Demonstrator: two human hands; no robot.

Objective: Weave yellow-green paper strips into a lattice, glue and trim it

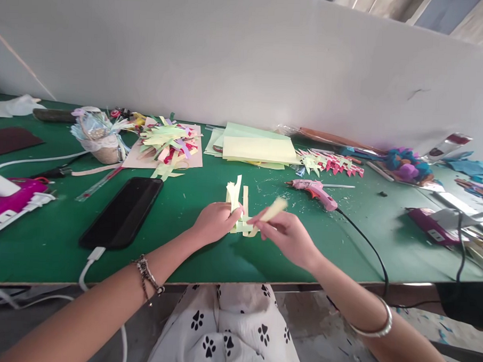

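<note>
My left hand (215, 221) is closed on pale yellow-green paper strips (233, 192), some of which stick up past its fingers. The strips cross one another just above the green table, in a small woven piece (242, 227) between my hands. With thumb and fingers, my right hand (290, 236) pinches one pale yellow paper strip (275, 209), whose upper end is blurred and whose other end runs to the woven piece. Beyond my right hand lies a pink glue gun (315, 191) with a black cord.
A black phone (123, 212) on a white cable lies at left. Behind are a heap of paper strips (167, 140), pale paper sheets (259, 148) and a red-white woven strip (334, 162). Purple power strips (8, 200) stand at both sides. A white partition (247, 58) rises at the back.
</note>
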